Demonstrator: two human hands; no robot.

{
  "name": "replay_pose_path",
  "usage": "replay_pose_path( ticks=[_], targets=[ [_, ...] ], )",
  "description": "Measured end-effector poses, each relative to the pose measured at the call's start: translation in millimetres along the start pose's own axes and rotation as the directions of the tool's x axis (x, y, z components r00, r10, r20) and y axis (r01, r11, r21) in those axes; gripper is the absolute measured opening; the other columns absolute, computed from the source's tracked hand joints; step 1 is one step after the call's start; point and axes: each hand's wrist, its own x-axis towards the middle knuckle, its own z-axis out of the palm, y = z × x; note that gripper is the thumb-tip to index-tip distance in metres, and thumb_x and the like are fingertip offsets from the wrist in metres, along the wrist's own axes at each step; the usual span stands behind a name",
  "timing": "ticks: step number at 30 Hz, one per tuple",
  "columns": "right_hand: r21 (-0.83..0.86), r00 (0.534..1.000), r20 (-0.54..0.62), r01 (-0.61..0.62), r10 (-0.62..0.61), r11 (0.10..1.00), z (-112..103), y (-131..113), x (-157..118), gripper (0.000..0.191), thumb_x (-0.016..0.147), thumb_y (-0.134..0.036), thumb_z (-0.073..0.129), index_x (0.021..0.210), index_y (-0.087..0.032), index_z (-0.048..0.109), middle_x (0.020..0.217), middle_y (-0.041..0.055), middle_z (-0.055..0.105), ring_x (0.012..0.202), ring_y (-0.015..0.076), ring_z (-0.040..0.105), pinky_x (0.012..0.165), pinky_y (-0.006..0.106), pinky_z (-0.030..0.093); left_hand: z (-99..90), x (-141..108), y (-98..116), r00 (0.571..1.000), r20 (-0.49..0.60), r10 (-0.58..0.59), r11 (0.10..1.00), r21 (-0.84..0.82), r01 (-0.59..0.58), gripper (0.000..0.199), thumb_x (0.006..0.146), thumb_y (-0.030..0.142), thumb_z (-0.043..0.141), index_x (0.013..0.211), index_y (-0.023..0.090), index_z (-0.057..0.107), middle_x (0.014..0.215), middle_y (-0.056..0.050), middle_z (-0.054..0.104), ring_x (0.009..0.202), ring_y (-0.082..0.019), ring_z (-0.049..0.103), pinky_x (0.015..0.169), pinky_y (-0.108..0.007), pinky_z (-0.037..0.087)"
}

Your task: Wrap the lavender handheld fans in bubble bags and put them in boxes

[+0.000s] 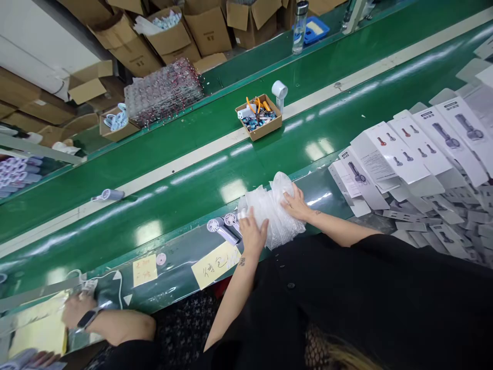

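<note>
In front of me a stack of clear bubble-wrap bags (275,213) lies at the near edge of the bench. My left hand (253,235) is against the stack's left side, thumb and fingers bent onto the plastic. On the right end, my right hand (296,204) grips the bags, fingers pressed into them. Together the hands clasp the stack between them. Just left of it lie two pale purple handheld fans (225,232), partly hidden by my left hand. A yellow paper with handwriting (215,264) is beside the fans.
Printed product boxes (408,149) are piled at right. Across the green conveyor (200,177) stand a small carton of parts and pliers (260,118) and an upright fan (280,95). A co-worker's hand with a watch (79,310) is at lower left. Cardboard cartons (208,31) line the back.
</note>
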Motion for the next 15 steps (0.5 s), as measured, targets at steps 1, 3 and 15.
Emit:
replay_pose_path(
  ticks=[1,3,15],
  targets=[
    [-0.012,1.000,0.010,0.019,-0.019,1.000,-1.6,5.2,7.1,0.059,0.091,-0.053,0.036,0.139,-0.020,0.042,0.156,0.0133,0.003,0.138,0.0412,0.010,0.104,0.058,0.022,2.7,-1.3,0.9,0.996,0.071,0.060,0.993,0.100,-0.067,0.065,0.083,0.042,0.056,0.142,0.022,0.036,0.151,-0.015,0.027,0.141,-0.037,0.015,0.111,-0.057,0.016],
    [-0.061,0.997,0.028,0.078,-0.077,0.995,-6.6,9.1,18.4,0.057,0.090,-0.053,0.037,0.137,-0.021,0.044,0.156,0.0132,0.008,0.138,0.0405,0.011,0.105,0.058,0.020,12.6,-0.2,2.5,0.972,0.215,0.094,0.963,0.228,-0.143,0.055,0.086,0.041,0.051,0.139,0.027,0.043,0.152,-0.011,0.028,0.141,-0.037,0.014,0.110,-0.060,0.011],
    [-0.089,0.873,0.216,0.463,-0.436,0.882,16.6,4.9,-5.3,0.070,0.077,-0.066,0.053,0.135,-0.027,0.048,0.155,0.0139,0.015,0.139,0.0451,-0.001,0.105,0.065,0.000,-19.8,4.5,-29.0,0.969,-0.166,-0.181,0.983,-0.033,0.178,0.034,0.090,0.036,0.040,0.110,0.021,0.063,0.118,-0.014,0.061,0.121,-0.028,0.046,0.107,-0.050,0.026]
  ],
)
